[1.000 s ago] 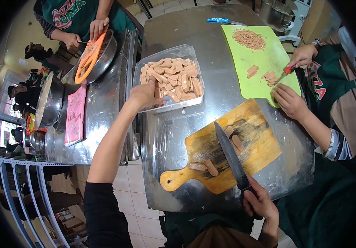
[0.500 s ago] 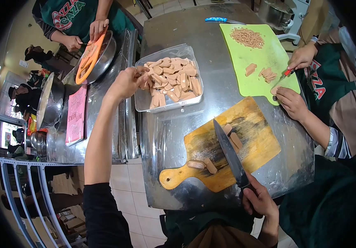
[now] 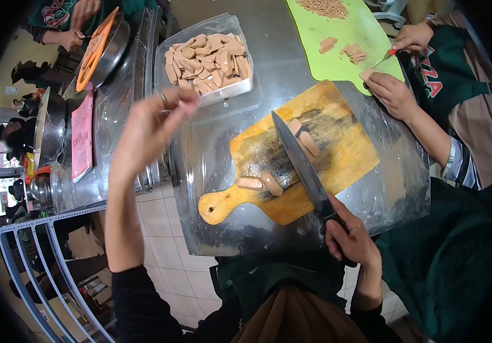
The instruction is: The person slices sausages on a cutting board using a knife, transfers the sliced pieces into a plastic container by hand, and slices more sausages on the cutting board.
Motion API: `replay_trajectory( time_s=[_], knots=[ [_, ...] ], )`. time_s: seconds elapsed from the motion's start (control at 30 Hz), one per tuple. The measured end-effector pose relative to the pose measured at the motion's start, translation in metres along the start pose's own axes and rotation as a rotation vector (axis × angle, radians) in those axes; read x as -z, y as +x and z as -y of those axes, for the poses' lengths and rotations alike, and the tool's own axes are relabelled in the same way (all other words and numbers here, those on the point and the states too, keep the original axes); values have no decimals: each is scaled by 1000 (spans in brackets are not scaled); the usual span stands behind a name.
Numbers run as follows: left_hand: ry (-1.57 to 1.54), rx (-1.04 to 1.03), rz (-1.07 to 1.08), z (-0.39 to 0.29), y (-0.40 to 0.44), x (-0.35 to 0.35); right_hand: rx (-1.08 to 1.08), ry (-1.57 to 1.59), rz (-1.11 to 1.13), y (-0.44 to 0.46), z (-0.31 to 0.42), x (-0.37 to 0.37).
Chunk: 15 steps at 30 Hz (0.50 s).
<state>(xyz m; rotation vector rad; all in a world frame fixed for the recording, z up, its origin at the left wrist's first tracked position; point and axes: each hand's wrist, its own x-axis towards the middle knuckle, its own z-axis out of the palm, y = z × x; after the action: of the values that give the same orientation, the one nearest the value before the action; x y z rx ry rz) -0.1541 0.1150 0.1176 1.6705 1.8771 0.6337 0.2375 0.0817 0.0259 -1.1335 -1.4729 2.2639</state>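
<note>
My right hand (image 3: 349,237) is wrapped round the black handle of a large kitchen knife (image 3: 300,160). The blade lies diagonally over a wooden cutting board (image 3: 343,166). On the board, two sausage pieces (image 3: 309,144) sit just right of the blade, and two more sausage pieces (image 3: 250,183) rest near the board's handle. My left hand (image 3: 154,123) is in the air by the near left corner of a clear plastic container (image 3: 229,91) heaped with cut sausage pieces (image 3: 206,60). Motion smears its fingers, so whether they hold anything is unclear.
To the right, a co-worker's hands (image 3: 394,94) cut sausage with a red-handled knife (image 3: 392,52) on a green cutting board (image 3: 320,57). At upper left, another person holds an orange cutting board (image 3: 89,66) over a metal bowl (image 3: 117,48). A pink booklet (image 3: 82,140) lies on the left table.
My left hand has come away from the sausage pieces in the container, toward me. The view has shifted, so the table sits higher in it. The knife stays on the board.
</note>
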Motion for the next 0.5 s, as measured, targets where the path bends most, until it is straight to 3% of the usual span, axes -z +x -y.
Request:
replay_trajectory(
  time_s=[0.17,0.37,0.5],
  knots=[
    [14,-12,197,-31,-56,-48,3,-32,33,-13,4,-9],
    [119,-124,59,-16,-78,-96,30,-225,40,-34,6,-22],
    [75,-12,38,-8,-85,-108,88,-308,32,-35,1,-31]
  ],
)
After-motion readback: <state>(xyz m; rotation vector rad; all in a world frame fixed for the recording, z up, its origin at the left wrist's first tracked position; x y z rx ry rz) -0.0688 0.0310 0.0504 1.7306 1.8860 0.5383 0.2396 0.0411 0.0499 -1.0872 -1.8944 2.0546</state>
